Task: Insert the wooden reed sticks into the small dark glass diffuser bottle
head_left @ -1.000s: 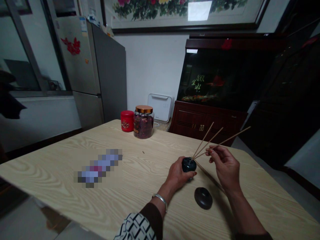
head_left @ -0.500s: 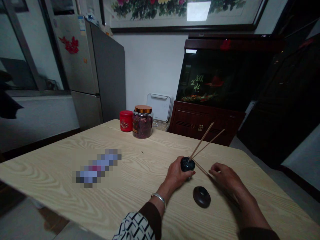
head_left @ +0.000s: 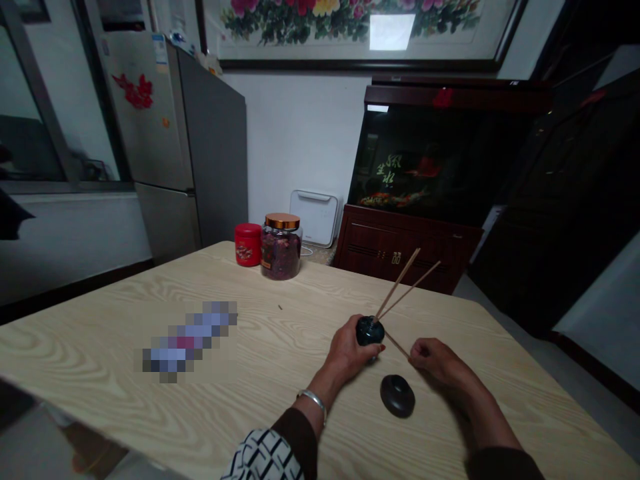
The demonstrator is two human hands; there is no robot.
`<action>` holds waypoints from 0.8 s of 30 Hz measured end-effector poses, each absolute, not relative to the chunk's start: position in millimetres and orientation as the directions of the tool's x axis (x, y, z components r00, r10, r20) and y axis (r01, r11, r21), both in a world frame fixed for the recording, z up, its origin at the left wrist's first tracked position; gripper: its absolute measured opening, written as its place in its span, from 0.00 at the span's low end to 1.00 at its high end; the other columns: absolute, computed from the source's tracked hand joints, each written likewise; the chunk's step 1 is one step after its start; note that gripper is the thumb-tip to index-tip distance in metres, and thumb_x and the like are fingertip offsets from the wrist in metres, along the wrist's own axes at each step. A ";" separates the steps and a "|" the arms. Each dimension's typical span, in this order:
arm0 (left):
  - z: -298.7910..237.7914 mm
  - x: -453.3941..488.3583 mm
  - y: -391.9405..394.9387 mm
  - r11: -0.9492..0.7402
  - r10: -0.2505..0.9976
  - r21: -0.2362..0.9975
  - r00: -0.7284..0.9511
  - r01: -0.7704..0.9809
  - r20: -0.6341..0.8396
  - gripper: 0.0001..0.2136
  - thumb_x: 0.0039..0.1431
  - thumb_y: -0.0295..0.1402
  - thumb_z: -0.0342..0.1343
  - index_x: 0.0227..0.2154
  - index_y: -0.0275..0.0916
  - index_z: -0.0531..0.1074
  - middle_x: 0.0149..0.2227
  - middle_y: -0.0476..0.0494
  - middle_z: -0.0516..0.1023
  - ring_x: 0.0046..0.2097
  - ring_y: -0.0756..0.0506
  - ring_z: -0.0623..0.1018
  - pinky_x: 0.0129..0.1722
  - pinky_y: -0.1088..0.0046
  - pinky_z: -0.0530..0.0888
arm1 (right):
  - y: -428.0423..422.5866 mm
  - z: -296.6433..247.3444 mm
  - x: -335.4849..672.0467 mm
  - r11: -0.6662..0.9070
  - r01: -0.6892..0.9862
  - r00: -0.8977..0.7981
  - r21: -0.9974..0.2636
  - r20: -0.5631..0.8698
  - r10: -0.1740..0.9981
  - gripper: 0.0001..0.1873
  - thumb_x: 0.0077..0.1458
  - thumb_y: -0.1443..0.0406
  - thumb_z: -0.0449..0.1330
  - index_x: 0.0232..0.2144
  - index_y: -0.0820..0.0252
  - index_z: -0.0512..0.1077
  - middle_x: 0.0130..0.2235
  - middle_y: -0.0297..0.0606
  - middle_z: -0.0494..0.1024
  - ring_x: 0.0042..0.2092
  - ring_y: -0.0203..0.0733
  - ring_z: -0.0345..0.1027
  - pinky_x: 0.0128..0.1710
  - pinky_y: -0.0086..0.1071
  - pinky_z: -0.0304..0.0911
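My left hand [head_left: 347, 357] is shut around a small, dark, glossy round holder [head_left: 371, 331], resting just above the pale wood table [head_left: 85, 340]. Two thin wooden sticks [head_left: 403, 290] rise from the holder, angled up and to the right. A third, lower stick [head_left: 396, 345] runs from the holder to my right hand [head_left: 435, 360], whose curled fingertips meet its end. Most of that stick's far part is hidden by the hand. Below both hands, a dark round lid or base [head_left: 397, 396] lies on the table, touching neither hand.
A red tin [head_left: 248, 244] and a gold-lidded glass jar of dried petals [head_left: 281, 248] stand at the table's far edge. A blurred object [head_left: 187, 341] lies left of my hands. Behind are a refrigerator [head_left: 175, 133], a white appliance [head_left: 310, 217] and a fish tank on a cabinet [head_left: 430, 153].
My right hand has dropped from holding a raised stick to a low position beside the holder. Three raised sticks have become two, and the lower stick now ends at my right fingers.
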State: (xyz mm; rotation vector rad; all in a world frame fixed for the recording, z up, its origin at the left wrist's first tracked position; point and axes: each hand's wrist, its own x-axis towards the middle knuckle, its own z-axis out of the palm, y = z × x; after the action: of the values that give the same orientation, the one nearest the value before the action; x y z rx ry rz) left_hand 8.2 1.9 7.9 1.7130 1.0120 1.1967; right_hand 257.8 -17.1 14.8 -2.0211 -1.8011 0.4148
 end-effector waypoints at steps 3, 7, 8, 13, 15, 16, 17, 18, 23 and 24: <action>9.1 7.7 1.2 -0.368 0.914 0.916 0.242 0.162 0.324 0.26 0.44 0.37 0.69 0.48 0.40 0.71 0.40 0.44 0.78 0.41 0.43 0.76 0.41 0.70 0.73 | -19.3 20.7 261.0 -0.070 0.856 0.113 -0.513 0.052 0.992 0.07 0.46 0.63 0.60 0.21 0.59 0.73 0.25 0.35 0.78 0.29 0.38 0.68 0.29 0.28 0.57; 8.5 7.9 2.0 -0.353 0.921 0.920 0.238 0.171 0.309 0.27 0.43 0.38 0.70 0.48 0.40 0.71 0.41 0.43 0.78 0.42 0.42 0.76 0.42 0.69 0.73 | -25.9 44.9 271.5 0.016 0.778 0.175 -0.628 0.241 0.955 0.10 0.49 0.59 0.60 0.23 0.58 0.73 0.26 0.37 0.77 0.30 0.40 0.69 0.30 0.30 0.60; 7.8 8.1 2.7 -0.351 0.922 0.921 0.237 0.171 0.308 0.28 0.42 0.38 0.70 0.48 0.40 0.71 0.41 0.43 0.78 0.42 0.42 0.76 0.43 0.68 0.73 | -28.4 53.4 273.2 0.039 0.743 0.233 -0.668 0.313 0.921 0.11 0.49 0.57 0.61 0.24 0.58 0.73 0.26 0.37 0.77 0.29 0.40 0.69 0.30 0.30 0.61; 1.3 9.6 7.6 -0.361 0.918 0.919 0.236 0.157 0.320 0.30 0.41 0.38 0.70 0.50 0.39 0.71 0.42 0.41 0.78 0.43 0.41 0.77 0.45 0.66 0.74 | -40.2 90.1 257.0 0.383 0.244 0.589 -0.891 0.450 0.672 0.17 0.44 0.54 0.69 0.32 0.58 0.73 0.31 0.36 0.76 0.31 0.37 0.70 0.24 0.25 0.62; -1.1 10.6 8.8 -0.366 0.916 0.918 0.233 0.151 0.327 0.30 0.42 0.39 0.70 0.50 0.39 0.71 0.42 0.41 0.78 0.43 0.41 0.77 0.45 0.66 0.74 | -41.9 96.4 240.2 0.502 0.026 0.592 -0.865 0.417 0.689 0.19 0.40 0.55 0.72 0.31 0.59 0.73 0.32 0.36 0.76 0.30 0.35 0.71 0.22 0.23 0.63; -1.8 11.0 9.0 -0.370 0.914 0.917 0.233 0.148 0.332 0.30 0.42 0.39 0.70 0.49 0.39 0.71 0.42 0.41 0.78 0.43 0.41 0.77 0.44 0.66 0.74 | -41.8 97.5 231.4 0.522 -0.034 0.574 -0.852 0.411 0.708 0.19 0.39 0.56 0.73 0.30 0.60 0.73 0.32 0.36 0.76 0.30 0.35 0.71 0.22 0.22 0.64; -2.2 11.3 8.9 -0.375 0.912 0.916 0.233 0.145 0.336 0.29 0.42 0.39 0.70 0.49 0.39 0.71 0.42 0.42 0.78 0.43 0.41 0.77 0.44 0.67 0.74 | -41.2 97.6 223.0 0.530 -0.061 0.560 -0.846 0.411 0.719 0.19 0.39 0.57 0.73 0.29 0.61 0.73 0.31 0.36 0.76 0.30 0.34 0.71 0.23 0.22 0.65; -2.3 11.5 8.7 -0.378 0.911 0.914 0.234 0.145 0.339 0.29 0.43 0.39 0.70 0.49 0.39 0.71 0.42 0.42 0.78 0.43 0.42 0.77 0.44 0.67 0.74 | -40.1 96.7 215.4 0.535 -0.066 0.551 -0.842 0.416 0.723 0.19 0.39 0.57 0.74 0.30 0.62 0.73 0.31 0.36 0.76 0.30 0.34 0.72 0.23 0.22 0.66; 0.5 10.3 6.7 -0.367 0.916 0.915 0.238 0.168 0.324 0.29 0.43 0.39 0.70 0.49 0.40 0.71 0.42 0.43 0.78 0.43 0.42 0.76 0.44 0.69 0.73 | -33.8 89.2 193.1 0.577 0.040 0.535 -0.816 0.505 0.677 0.14 0.48 0.59 0.70 0.31 0.61 0.73 0.33 0.37 0.77 0.33 0.37 0.75 0.26 0.25 0.70; 1.1 10.0 6.5 -0.366 0.916 0.915 0.238 0.171 0.322 0.29 0.42 0.39 0.70 0.49 0.40 0.71 0.42 0.44 0.78 0.43 0.42 0.76 0.44 0.69 0.73 | -33.3 88.6 190.3 0.577 0.076 0.528 -0.813 0.524 0.669 0.13 0.49 0.59 0.69 0.31 0.61 0.72 0.34 0.37 0.77 0.33 0.37 0.75 0.26 0.26 0.70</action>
State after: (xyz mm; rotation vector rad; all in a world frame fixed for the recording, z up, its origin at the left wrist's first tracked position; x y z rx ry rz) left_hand 10.0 6.5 1.1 1.7231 1.0131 1.1913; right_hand 190.3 -33.3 88.6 -0.9067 -0.9684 0.4189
